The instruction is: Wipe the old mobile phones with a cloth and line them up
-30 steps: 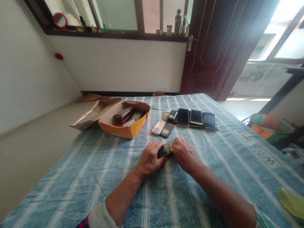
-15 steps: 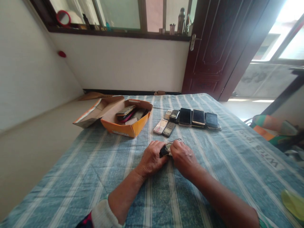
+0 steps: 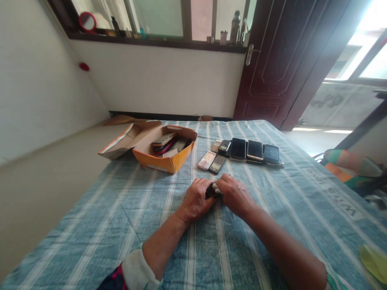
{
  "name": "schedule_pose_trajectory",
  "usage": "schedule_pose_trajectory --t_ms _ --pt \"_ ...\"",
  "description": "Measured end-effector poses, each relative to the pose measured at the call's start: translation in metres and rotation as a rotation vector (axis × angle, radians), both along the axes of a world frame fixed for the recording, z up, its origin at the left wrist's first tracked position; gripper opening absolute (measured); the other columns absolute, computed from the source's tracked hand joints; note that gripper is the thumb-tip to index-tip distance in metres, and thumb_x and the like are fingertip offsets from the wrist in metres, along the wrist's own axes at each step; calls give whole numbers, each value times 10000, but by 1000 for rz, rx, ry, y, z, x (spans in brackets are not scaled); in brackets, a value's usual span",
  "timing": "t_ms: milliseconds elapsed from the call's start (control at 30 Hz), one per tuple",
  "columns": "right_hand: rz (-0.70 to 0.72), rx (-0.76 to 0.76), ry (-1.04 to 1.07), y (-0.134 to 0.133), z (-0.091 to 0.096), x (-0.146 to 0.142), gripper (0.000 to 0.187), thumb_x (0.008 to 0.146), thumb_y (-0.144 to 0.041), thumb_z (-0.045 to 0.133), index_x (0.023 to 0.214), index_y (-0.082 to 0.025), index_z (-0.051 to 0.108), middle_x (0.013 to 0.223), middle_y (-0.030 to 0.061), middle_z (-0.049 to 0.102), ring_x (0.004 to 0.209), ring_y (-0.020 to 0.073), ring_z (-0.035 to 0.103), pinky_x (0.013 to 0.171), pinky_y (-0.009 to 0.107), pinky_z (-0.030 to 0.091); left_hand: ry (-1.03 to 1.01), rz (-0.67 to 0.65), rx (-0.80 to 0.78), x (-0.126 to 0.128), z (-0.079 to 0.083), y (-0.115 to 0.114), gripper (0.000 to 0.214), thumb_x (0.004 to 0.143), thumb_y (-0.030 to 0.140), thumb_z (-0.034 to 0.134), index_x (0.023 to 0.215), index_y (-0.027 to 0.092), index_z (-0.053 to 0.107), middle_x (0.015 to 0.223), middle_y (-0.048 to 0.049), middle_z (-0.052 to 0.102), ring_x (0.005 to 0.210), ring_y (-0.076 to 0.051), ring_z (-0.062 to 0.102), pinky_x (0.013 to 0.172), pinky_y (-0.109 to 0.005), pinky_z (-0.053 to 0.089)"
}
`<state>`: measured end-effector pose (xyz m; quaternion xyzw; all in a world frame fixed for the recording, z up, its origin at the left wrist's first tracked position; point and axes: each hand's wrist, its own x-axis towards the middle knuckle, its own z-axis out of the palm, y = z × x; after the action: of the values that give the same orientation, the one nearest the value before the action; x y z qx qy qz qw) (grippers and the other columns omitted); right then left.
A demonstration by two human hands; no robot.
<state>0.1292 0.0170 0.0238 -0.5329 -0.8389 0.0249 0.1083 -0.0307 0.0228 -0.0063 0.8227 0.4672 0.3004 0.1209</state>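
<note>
My left hand [image 3: 198, 197] is closed round a small dark mobile phone [image 3: 210, 191], largely hidden by the fingers. Pinched in my right hand [image 3: 234, 195] is a crumpled whitish cloth [image 3: 216, 187], pressed against the phone. Both hands meet just above the striped tablecloth [image 3: 193, 253]. Beyond them lie keypad phones, among them a white and red one [image 3: 207, 160] and a dark one [image 3: 217, 164]. To their right, several touchscreen phones, such as a black one [image 3: 238, 149] and a gold-edged one [image 3: 254, 150], sit in small stacks.
An open orange cardboard box [image 3: 157, 161] with several phones inside stands to the left, its lid [image 3: 121, 141] folded back. A yellow-green item [image 3: 373, 259] lies at the right edge. Behind the table are a white wall and a dark red door [image 3: 272, 72].
The view has shifted slightly, so the scene sits a little further right. My right hand has moved slightly against the phone, and less of the phone shows between my hands.
</note>
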Motion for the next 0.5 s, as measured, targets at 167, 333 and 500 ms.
schedule_pose_trajectory --t_ms 167,333,500 --pt "-22 -17 -20 10 3 -5 236 867 -65 436 857 -155 654 913 63 594 730 144 515 585 264 283 -42 35 -32 0 -2 0 354 705 221 683 1035 153 573 966 -83 652 912 -247 578 827 -378 483" --pt "-25 -7 -25 17 5 -9 243 898 -120 428 879 -154 668 922 67 600 739 153 537 598 256 333 -88 47 -73 -2 -7 1 557 689 246 682 1198 115 498 1034 -113 635 955 -254 580 857 -395 490" --pt "24 -21 -100 6 9 -11 276 896 -89 399 901 -140 670 903 80 613 761 173 568 620 266 376 -88 63 -62 -3 -12 2 582 691 244 647 1230 110 476 1035 -121 635 975 -268 579 877 -419 489"
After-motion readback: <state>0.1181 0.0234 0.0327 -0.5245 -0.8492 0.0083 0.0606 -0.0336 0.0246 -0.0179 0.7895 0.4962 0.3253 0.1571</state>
